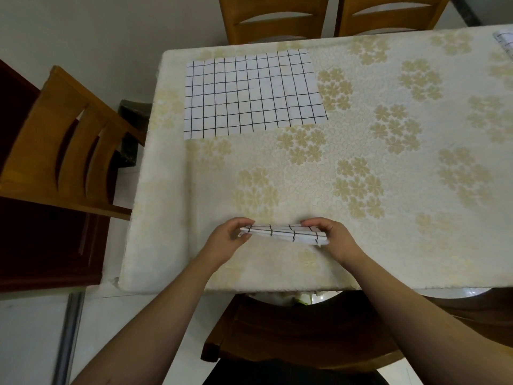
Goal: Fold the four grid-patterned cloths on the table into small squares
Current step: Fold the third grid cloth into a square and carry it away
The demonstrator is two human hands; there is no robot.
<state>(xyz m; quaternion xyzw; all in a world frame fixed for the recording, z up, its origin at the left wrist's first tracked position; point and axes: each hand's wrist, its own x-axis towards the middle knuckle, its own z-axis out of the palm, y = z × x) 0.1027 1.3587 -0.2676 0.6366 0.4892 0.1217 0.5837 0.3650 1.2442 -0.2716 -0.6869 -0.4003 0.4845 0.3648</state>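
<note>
A folded white cloth with a black grid (283, 233) is held edge-on just above the table's near side. My left hand (230, 237) pinches its left end and my right hand (331, 237) grips its right end, fingers curled over the top. A second grid cloth (251, 93) lies spread flat at the table's far left. The corner of another grid cloth (505, 41) shows at the far right edge of the view.
The table (388, 168) wears a cream cover with beige flowers. Wooden chairs stand at the left (66, 151) and behind the far edge (274, 18). A dark wooden chair seat (291, 334) lies below the near edge.
</note>
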